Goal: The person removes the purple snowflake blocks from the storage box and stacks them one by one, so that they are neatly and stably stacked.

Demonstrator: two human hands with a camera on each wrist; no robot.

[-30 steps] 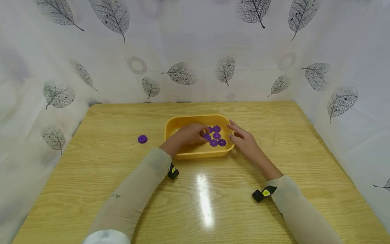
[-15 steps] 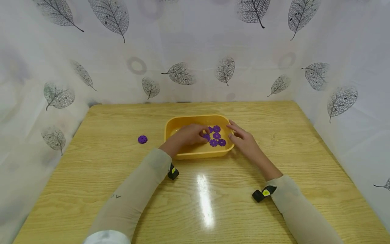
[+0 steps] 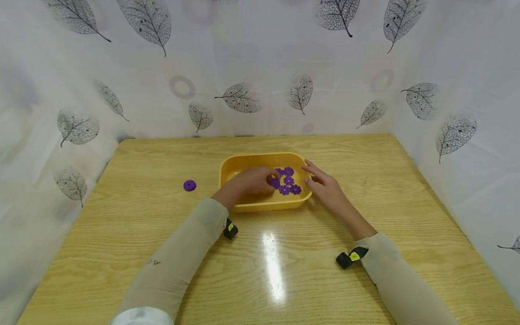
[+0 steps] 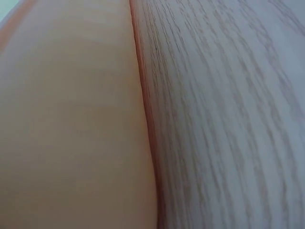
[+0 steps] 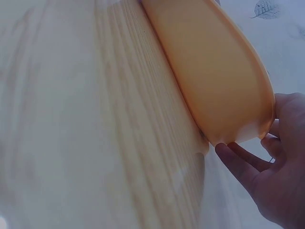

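Observation:
My left hand (image 3: 257, 179) reaches into a yellow plastic basin (image 3: 264, 207), its thumb and index finger curled about a purple flower-shaped disc (image 3: 275, 183). Several more purple discs (image 3: 289, 180) lie flat on the basin floor, just right of those fingers. At the basin's right end, my right hand (image 3: 327, 189) holds the rim by thumb and fingers. The right wrist view shows the fingers of that right hand (image 5: 279, 167) against the outside of the basin (image 5: 214, 71). Part of the disc at the left hand is hidden. In the left wrist view no fingers show.
On the wooden table (image 3: 154, 230), left of the basin, lies another purple disc or small stack (image 3: 189, 185). A white curtain with leaf prints (image 3: 260, 58) hangs behind and at both sides. A smooth yellowish surface (image 4: 76, 119) fills the left wrist view's left half.
My left fingers have shifted slightly at the purple disc, which shows a little more now. The right hand and the basin have stayed in place.

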